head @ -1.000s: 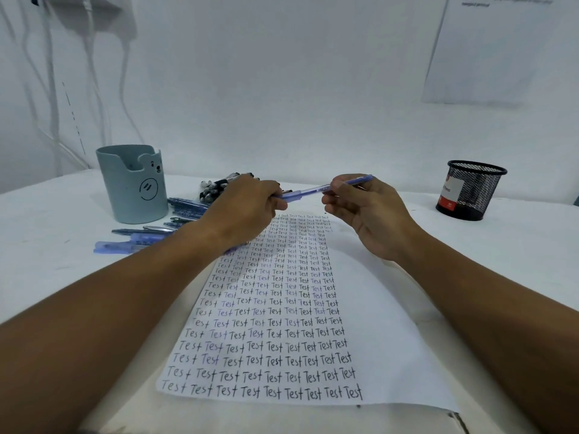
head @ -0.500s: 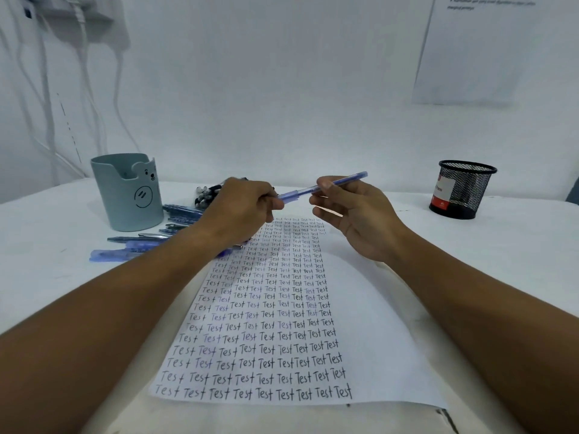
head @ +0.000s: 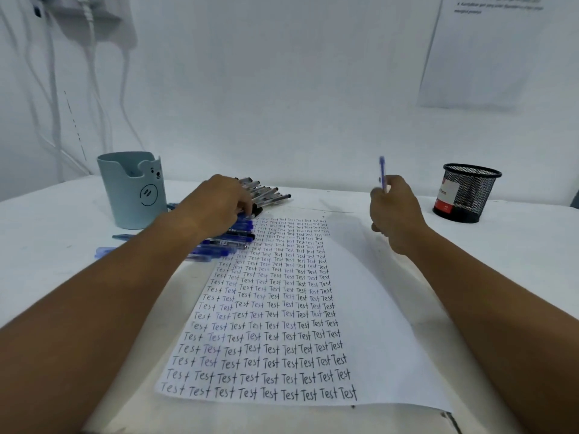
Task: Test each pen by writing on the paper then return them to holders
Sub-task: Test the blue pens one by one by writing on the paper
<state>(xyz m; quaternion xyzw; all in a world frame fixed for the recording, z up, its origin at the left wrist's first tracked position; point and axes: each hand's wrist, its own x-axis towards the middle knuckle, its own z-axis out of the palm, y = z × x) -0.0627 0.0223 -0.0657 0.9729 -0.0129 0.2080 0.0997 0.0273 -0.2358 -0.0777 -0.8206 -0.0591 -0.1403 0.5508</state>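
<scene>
Right hand [head: 395, 214] grips blue pen [head: 382, 170]; left hand [head: 219, 205] touches pens [head: 238, 236]

A plain white wall [head: 282, 89] fills the upper half of the view, lit evenly with a cool, bluish cast and only soft shadows. At its top left corner a pale fixture [head: 87, 10] is mounted, and several white cables [head: 91, 73] hang from it and trail down the wall towards the left, while at the top right a large white sheet [head: 488, 54] is stuck flat to the wall with a few lines of print along its top, too small to read. Below the wall runs a white table [head: 517, 245], its surface matte and faintly smudged, meeting the wall in a straight line across the view.
</scene>
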